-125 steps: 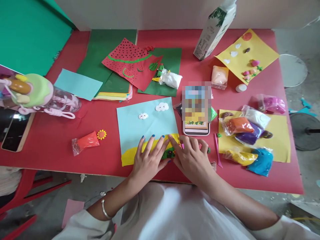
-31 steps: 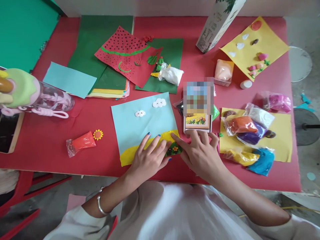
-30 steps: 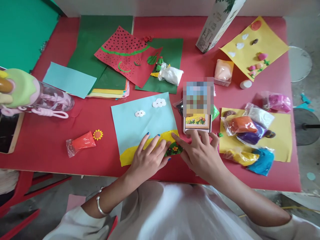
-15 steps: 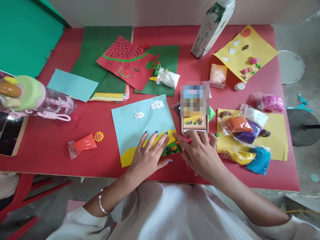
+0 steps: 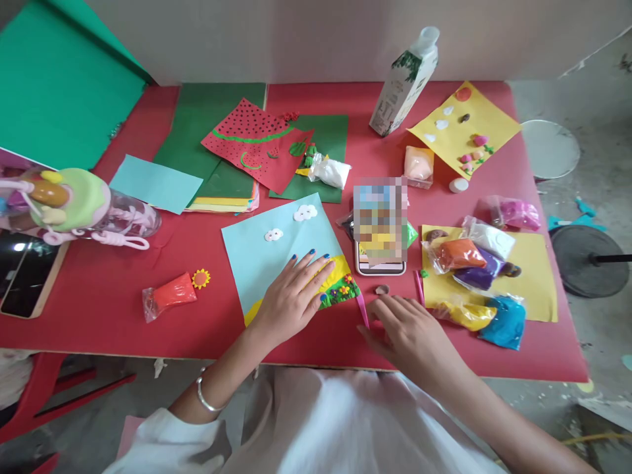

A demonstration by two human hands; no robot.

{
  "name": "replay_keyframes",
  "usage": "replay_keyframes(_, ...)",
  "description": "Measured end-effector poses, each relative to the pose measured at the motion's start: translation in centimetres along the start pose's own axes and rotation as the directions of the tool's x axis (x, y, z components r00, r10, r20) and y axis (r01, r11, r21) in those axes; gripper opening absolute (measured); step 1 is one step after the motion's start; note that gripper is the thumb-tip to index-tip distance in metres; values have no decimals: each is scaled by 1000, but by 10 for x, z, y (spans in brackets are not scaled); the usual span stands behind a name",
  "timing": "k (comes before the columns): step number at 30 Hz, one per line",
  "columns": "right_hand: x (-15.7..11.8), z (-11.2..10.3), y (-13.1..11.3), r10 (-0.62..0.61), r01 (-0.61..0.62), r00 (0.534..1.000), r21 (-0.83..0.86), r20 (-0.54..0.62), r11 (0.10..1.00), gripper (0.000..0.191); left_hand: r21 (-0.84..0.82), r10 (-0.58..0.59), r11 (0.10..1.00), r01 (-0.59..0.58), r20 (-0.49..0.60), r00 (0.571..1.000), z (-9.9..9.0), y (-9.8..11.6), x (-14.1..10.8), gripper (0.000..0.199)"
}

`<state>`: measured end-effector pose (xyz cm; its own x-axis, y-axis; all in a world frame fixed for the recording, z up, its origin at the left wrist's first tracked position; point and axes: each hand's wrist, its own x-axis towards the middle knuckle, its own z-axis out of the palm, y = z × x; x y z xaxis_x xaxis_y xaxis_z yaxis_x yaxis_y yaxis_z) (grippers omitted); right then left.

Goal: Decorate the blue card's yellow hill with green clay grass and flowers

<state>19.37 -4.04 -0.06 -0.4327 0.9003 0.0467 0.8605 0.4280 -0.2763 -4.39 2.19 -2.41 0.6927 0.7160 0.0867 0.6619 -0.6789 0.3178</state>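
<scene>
My left hand (image 5: 296, 299) lies flat with fingers stretched over the lower part of a light blue paper picture (image 5: 266, 263). The picture has two white clouds, a yellow hill and a green strip with small clay flowers (image 5: 343, 289). My right hand (image 5: 409, 329) is low over the table, right of the picture, fingers bent and thumb apart; I see nothing held. A pink modelling tool (image 5: 363, 311) lies between the picture's corner and my right thumb. Just above the fingers is a small brown lump (image 5: 382, 289), and beyond it a phone (image 5: 380, 268) with a partly blurred screen.
Bagged clay in several colours (image 5: 459, 255) lies on yellow paper at right. A red clay bag (image 5: 170, 297) and sunflower (image 5: 201, 278) are at left, near a clear bottle (image 5: 128, 214). A carton (image 5: 405, 89) stands at the back by other paper pictures (image 5: 257, 145).
My right hand has drawn back from the phone's lower edge toward me, uncovering the pink tool and brown lump. My left hand stays on the picture. The camera view has tilted up.
</scene>
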Motion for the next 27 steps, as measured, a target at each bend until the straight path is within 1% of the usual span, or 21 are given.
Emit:
replay_keyframes(2, -7, 4, 1, -24, 26, 999, -51, 30, 998, 16, 47, 26, 999, -28, 30, 999, 3, -3, 5, 52)
replay_keyframes(4, -12, 5, 5, -23, 26, 999, -60, 43, 998, 16, 84, 69, 993, -77, 93, 993, 7, -5, 9, 53)
replay_keyframes(7, -19, 3, 14, 29, -28, 999, -54, 28, 998, 16, 101, 86, 990, -103, 157, 984, 12, -5, 8, 53)
replay_keyframes(10, -24, 3, 15, 93, -91, 996, -76, 15, 993, 15, 84, 78, 992, -93, 165, 983, 12, -2, 2, 55)
replay_keyframes(12, -24, 6, 11, 133, -132, 991, -88, 7, 987, 16, 59, 85, 994, -95, 161, 983, 11, 0, -3, 54)
replay_keyframes(15, -21, 11, 6, 177, -178, 984, -96, -17, 979, 14, 1, 126, 992, -128, 160, 979, 7, 2, -9, 50)
replay_keyframes(19, -15, 14, 5, 173, -169, 985, -122, 20, 978, 17, -105, 158, 984, -144, 146, 977, 2, 3, -14, 46)
replay_keyframes(21, -13, 15, 4, 165, -156, 986, -167, 38, 973, 16, -140, 136, 983, -120, 113, 984, 1, 3, -15, 47)
replay_keyframes(24, -11, 14, 2, 154, -142, 987, -205, 44, 968, 13, -107, 59, 993, -55, 42, 997, 3, 4, -17, 46)
replay_keyframes(27, -13, 7, 5, 170, -168, 985, -100, 17, 981, 18, -43, -3, 999, 4, 11, 1000, 5, 5, -19, 43)
